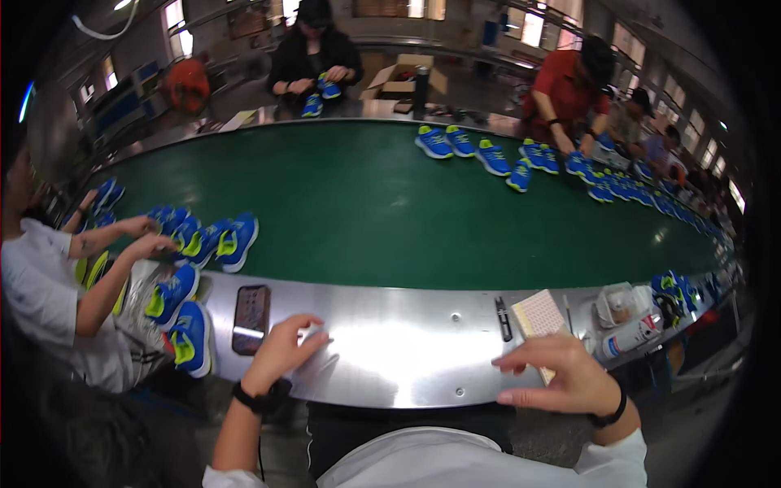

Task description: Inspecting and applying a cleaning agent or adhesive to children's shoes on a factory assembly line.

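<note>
Pale pad (pixel 538 313) with a reddish grid, in the head view: lying flat on the steel ledge (pixel 390 358), near end partly hidden by the right hand (pixel 569 378), long axis running away from the body, far end leaning slightly left. Much nearer to the right hand, just beyond and partly behind the knuckles; well apart from the left hand (pixel 281 350), across a wide stretch of steel. On the right, thumb and fingers spread well apart, the gap facing left, nothing gripped; contact with the pad impossible to tell. On the left, a half-open curl over the ledge, a gap between thumb and forefinger, nothing seen held; just beside it, to the left, a dark phone (pixel 250 320). Left of the pad, a slim black tool (pixel 503 319); right of it, a thin stick (pixel 568 315), then a clear plastic container (pixel 614 305) and a white spray can (pixel 628 336) on its side. Past the phone, a blue sneaker (pixel 192 337) with lime lining; beyond the ledge, the green belt (pixel 350 211), with more blue sneakers (pixel 236 242) at left and far right. At left, a co-worker in white (pixel 41 276), reaching among shoes; on the far side, a co-worker in black (pixel 313 61), handling a blue shoe (pixel 329 88), and another in red (pixel 561 89), bent over the row.
</note>
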`<state>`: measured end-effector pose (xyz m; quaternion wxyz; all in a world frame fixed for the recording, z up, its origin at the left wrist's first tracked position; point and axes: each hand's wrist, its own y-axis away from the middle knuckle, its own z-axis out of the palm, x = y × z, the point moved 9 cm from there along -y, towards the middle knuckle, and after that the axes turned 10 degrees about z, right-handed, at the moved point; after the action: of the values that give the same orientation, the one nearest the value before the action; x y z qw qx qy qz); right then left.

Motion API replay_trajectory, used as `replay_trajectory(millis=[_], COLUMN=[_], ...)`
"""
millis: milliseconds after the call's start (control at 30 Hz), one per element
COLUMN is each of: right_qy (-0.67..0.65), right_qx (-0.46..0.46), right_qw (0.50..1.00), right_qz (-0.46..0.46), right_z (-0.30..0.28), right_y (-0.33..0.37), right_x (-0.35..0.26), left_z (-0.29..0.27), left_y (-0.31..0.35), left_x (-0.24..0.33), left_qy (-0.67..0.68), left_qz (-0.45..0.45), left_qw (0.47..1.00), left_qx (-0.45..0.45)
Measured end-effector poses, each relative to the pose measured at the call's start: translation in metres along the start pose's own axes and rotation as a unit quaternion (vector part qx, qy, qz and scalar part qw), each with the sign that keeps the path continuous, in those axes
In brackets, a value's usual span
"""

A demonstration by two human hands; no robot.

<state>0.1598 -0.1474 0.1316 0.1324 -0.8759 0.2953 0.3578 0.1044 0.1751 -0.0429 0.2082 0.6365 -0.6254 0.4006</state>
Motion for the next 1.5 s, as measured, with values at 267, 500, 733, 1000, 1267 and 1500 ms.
replay_trajectory(millis=[267, 500, 733, 1000, 1267, 1500], right_qy=[-0.147, -0.215, -0.148, -0.064, -0.091, -0.243], right_qx=[0.072, 0.091, 0.163, 0.032, 0.226, 0.154], right_qw=[0.966, 0.928, 0.943, 0.986, 0.950, 0.902], right_qz=[0.200, 0.292, 0.251, 0.149, 0.194, 0.323], right_z=[0.061, 0.078, 0.049, 0.094, 0.101, 0.118], right_y=[0.059, 0.093, 0.080, 0.039, 0.008, 0.006], right_x=[0.131, 0.160, 0.147, 0.117, 0.143, 0.177], left_z=[-0.151, -0.176, -0.187, -0.070, 0.079, 0.134], left_y=[-0.085, -0.098, -0.105, -0.125, 0.015, 0.028], left_x=[-0.133, -0.214, -0.221, -0.017, 0.090, 0.056], left_qy=[-0.440, -0.518, -0.426, -0.273, -0.010, 0.185], left_qz=[-0.139, -0.318, -0.281, -0.040, -0.023, -0.141], left_qw=[0.877, 0.794, 0.859, 0.958, 0.986, 0.969], left_qx=[0.132, -0.002, -0.031, -0.080, -0.165, -0.084])
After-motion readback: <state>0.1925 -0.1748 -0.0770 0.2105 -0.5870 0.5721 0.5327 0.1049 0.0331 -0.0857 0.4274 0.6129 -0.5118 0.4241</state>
